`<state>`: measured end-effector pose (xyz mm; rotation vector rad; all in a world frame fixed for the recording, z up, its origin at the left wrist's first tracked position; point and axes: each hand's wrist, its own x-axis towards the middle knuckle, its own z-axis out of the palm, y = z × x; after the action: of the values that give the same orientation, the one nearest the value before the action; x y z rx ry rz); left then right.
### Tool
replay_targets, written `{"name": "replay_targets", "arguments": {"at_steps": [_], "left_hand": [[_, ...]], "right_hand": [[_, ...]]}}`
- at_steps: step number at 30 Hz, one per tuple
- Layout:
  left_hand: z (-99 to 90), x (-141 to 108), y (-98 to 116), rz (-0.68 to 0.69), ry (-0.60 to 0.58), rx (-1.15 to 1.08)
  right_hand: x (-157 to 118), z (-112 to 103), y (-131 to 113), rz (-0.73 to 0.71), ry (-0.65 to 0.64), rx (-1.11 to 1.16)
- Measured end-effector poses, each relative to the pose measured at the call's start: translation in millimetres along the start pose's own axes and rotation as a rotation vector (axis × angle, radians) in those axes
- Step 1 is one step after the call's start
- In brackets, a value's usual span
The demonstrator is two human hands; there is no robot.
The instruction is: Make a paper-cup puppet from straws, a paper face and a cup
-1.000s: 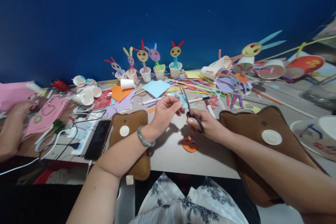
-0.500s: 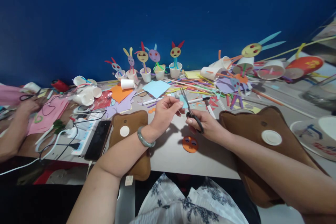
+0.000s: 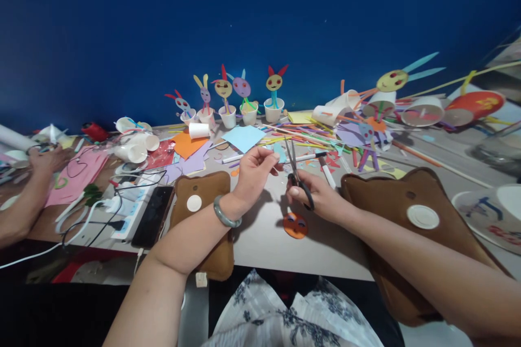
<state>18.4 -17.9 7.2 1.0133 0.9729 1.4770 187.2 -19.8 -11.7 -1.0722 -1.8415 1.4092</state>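
My right hand (image 3: 317,195) grips black-handled scissors (image 3: 293,165), their blades pointing up and slightly apart. To its left, my left hand (image 3: 258,171), with a bangle (image 3: 223,214) on the wrist, pinches a small piece of light blue paper (image 3: 280,152) between thumb and fingers. The paper is partly hidden and its outline hard to make out. Below the scissors, an orange paper disc (image 3: 295,226) with a drawn face lies flat on the table (image 3: 260,244).
Rabbit-faced figures in paper cups (image 3: 274,110) line the blue wall. Behind my hands lie coloured sticks, markers and blue sheets (image 3: 243,138). Brown cushions (image 3: 407,238) flank my arms. At left are a phone (image 3: 152,217), a power strip (image 3: 134,209) and another person's hand (image 3: 51,158).
The scissors' blades have opened a little and stand more upright. My left hand has shifted slightly left, away from them. At far left, the other person's hand has moved, holding something white.
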Motion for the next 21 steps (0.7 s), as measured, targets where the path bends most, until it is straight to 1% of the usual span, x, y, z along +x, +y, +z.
{"name": "replay_targets", "arguments": {"at_steps": [5, 12, 16, 21], "left_hand": [[1.3, -2, -1, 0.030, -0.001, -0.001], [2.4, -3, -2, 0.053, 0.000, 0.003], [2.6, -4, -1, 0.048, 0.003, 0.011], [2.4, -4, 0, 0.039, -0.015, 0.007]], "right_hand": [[-1, 3, 10, -0.019, -0.021, 0.026], [-2, 7, 13, -0.009, -0.030, 0.025], [-2, 8, 11, -0.009, -0.032, 0.030], [-3, 7, 1, 0.025, -0.044, 0.043]]}}
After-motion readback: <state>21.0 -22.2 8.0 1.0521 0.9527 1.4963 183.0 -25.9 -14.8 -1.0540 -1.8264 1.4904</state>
